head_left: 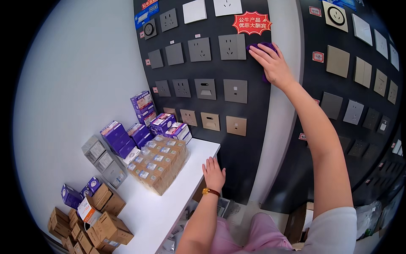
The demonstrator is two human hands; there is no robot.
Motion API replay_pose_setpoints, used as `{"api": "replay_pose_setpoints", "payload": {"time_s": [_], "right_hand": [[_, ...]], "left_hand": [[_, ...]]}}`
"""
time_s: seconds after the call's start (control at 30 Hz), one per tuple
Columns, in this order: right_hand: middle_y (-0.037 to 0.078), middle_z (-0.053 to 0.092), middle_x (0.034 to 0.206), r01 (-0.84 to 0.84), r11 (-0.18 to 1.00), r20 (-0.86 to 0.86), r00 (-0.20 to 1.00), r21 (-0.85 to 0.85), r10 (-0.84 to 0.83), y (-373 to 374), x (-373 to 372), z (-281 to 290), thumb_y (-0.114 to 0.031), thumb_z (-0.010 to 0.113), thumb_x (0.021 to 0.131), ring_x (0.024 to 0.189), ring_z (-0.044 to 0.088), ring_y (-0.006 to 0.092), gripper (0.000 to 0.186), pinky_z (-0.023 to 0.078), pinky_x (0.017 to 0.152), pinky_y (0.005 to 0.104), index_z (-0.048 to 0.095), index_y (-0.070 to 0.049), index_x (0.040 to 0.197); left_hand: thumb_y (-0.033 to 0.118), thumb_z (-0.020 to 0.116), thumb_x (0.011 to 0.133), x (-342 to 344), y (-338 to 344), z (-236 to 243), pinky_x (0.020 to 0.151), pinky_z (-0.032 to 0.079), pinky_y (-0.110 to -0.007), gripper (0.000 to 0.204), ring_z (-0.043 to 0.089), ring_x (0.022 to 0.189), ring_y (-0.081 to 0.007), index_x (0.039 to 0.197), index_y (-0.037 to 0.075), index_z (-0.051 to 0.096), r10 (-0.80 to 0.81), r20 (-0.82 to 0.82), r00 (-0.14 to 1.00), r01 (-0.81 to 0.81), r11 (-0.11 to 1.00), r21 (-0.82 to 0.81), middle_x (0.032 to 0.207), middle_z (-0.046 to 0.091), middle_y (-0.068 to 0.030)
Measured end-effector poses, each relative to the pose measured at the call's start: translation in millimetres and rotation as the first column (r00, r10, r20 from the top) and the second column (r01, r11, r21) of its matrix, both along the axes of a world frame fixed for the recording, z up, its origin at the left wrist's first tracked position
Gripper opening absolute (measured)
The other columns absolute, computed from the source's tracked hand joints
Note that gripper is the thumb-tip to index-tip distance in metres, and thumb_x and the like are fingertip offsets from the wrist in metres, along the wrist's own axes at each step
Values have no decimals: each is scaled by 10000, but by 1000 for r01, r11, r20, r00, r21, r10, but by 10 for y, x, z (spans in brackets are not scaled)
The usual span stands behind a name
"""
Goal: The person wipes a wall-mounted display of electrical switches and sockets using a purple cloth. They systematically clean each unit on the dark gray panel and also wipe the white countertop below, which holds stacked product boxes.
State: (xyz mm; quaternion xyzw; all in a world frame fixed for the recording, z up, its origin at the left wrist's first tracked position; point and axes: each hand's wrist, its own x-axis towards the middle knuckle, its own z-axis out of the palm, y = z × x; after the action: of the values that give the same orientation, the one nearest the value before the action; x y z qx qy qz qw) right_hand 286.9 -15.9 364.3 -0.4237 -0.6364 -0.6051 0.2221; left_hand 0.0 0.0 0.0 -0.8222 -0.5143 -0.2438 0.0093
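My right hand (pixel 275 67) is raised at the right edge of a black display panel (pixel 234 169). Its fingers press a bunched purple cloth (pixel 270 45) against the surface, just right of a grey double socket plate (pixel 232 47). Most of the cloth is hidden beneath the palm. Lower down, my left hand (pixel 214 174) lies at the edge of a white table (pixel 141 211), holding nothing, with its fingers stretched out.
Rows of switch and socket plates cover this panel and another panel (pixel 311 139) to the right, beyond a pale column (pixel 279 114). On the table stand a wrapped block of brown boxes (pixel 163 165), purple boxes (pixel 115 134) and loose brown cartons (pixel 112 228). An open carton (pixel 298 220) sits low at right.
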Motion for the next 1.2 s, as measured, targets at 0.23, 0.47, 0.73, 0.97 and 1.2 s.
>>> {"api": "replay_pose_setpoints", "payload": {"time_s": [0.23,0.47,0.73,0.97,1.2], "right_hand": [[-1,453,1486,21,983,-10,1000,-181,-23,-141,18,-1576,-100,503,819,1342,429,166,574,256,1164,470,507,-114,1393],[-9,401,1522,181,832,261,964,-524,-46,-423,85,-2371,-106,560,803,1359,419,151,640,255,1179,425,452,-122,1433],[0,438,1488,77,960,112,992,-267,-49,-310,63,-708,7,519,786,1353,425,194,652,243,1190,451,449,-102,1425],[34,436,1488,3,984,-80,997,-178,-17,-108,-146,-1067,45,492,794,1367,395,242,610,259,1167,492,484,-56,1396],[49,454,1466,48,805,126,992,-591,33,-443,-11,-1887,-14,556,789,1337,440,231,545,279,1173,465,529,-58,1331]], "left_hand": [[338,619,889,30,53,-32,1179,169,-491,720,293,1428,-332,1443,-42,361,-60,36,998,58,997,53,1510,359,-209],[309,650,857,7,7,51,1178,172,-489,742,275,1436,-333,1443,-42,360,-55,-24,998,56,998,21,1525,330,-211],[285,656,847,14,16,-6,1174,175,-497,728,282,1431,-333,1436,-37,374,-50,0,999,50,998,33,1523,327,-211],[283,633,862,28,-9,116,1176,184,-493,719,288,1431,-336,1444,-37,357,-20,20,1000,21,999,-43,1521,333,-212],[234,602,893,-224,-117,490,1178,198,-499,672,270,1433,-388,1439,-58,341,-12,198,980,1,998,55,1501,332,-268]]}}
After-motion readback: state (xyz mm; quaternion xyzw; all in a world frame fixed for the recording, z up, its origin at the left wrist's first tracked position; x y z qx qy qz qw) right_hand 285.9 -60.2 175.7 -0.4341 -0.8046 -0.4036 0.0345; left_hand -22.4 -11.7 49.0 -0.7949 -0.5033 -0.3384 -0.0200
